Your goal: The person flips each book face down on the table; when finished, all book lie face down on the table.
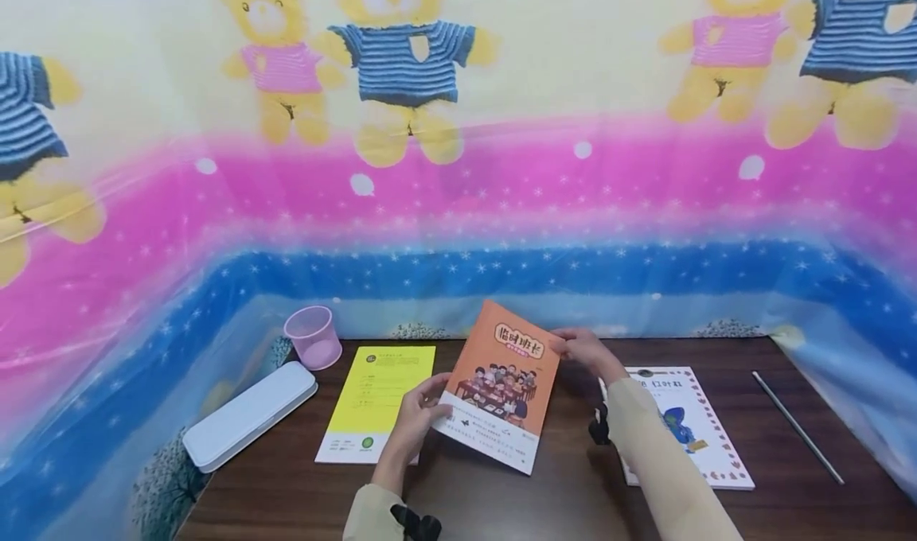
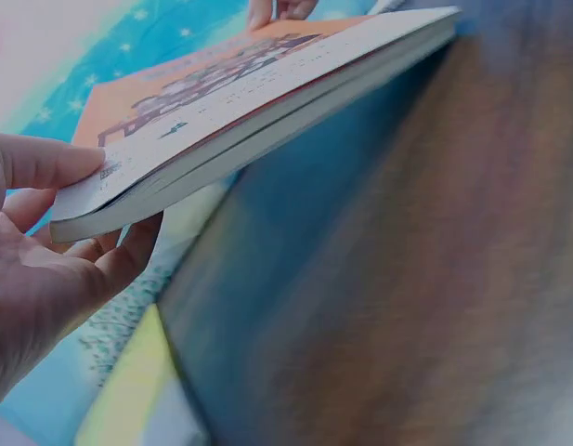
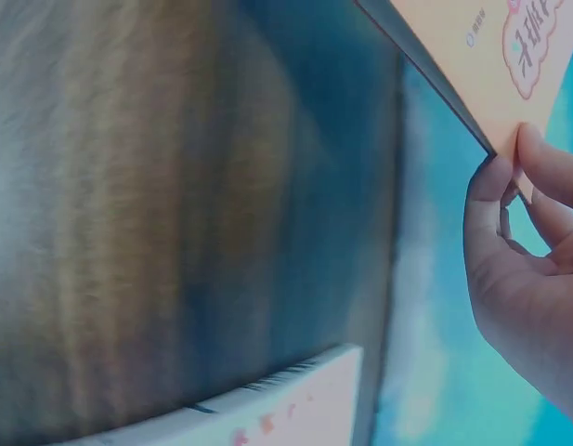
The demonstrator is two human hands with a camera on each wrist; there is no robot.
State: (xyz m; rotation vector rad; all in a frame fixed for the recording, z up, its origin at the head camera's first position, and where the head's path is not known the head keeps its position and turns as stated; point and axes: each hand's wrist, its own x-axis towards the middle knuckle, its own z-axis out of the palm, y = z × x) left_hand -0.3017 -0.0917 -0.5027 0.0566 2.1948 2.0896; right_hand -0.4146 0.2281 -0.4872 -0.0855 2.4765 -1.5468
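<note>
Orange book [image 1: 501, 386] pinched, left hand [image 1: 415, 415] lower, right hand [image 1: 591, 353] higher

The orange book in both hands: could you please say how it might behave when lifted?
The orange book is probably fairly stiff, since it spans left hand to right hand with little sag. Its pages might fan open, as a dark gap shows between them in the left wrist view.

we could pass over the desk [image 1: 494, 505] on the near side of the orange book [image 1: 501, 386]; left of it the yellow book [image 1: 383, 398], case [image 1: 251, 415] and cup [image 1: 314, 338] block us, right of it the white book [image 1: 700, 423], behind it the cloth [image 1: 458, 272].
</note>
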